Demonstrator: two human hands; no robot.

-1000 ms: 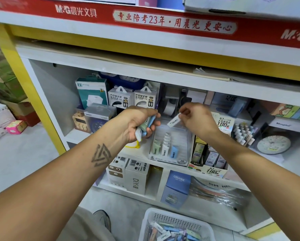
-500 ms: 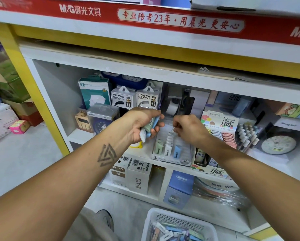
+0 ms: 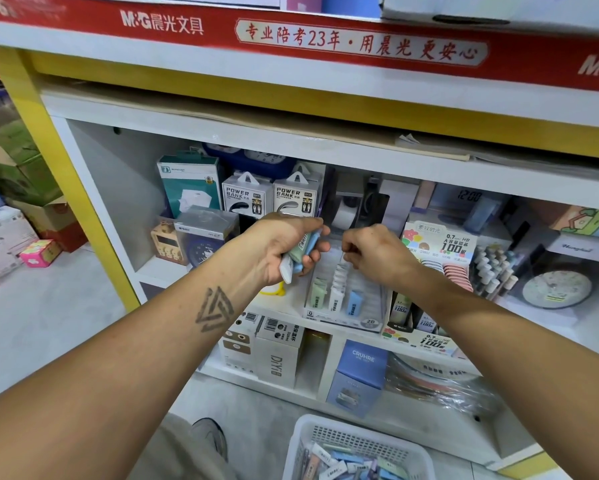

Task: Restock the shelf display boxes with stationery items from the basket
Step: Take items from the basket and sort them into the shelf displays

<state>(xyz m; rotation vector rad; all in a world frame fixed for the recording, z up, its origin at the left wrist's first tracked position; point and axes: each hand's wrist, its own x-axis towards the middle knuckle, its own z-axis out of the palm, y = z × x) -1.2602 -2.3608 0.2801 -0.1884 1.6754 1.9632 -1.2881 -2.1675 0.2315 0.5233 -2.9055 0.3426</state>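
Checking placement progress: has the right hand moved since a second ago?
Yes. The right hand dropped from above the clear plastic display box down into it, toward the white row.

Head camera looks forward and down, close to the shelf (image 3: 291,157).

We are reaching both bare arms forward and slightly upward, forearms converging toward the middle. Our left hand (image 3: 286,245) is curling its fingers and thumb into a firm grip, back of the hand facing us, a triangular tattoo showing on the left forearm. Our right hand (image 3: 374,252) is sitting just beside it, knuckles up, fingertips drawn together in a pinch pointing downward and leftward.
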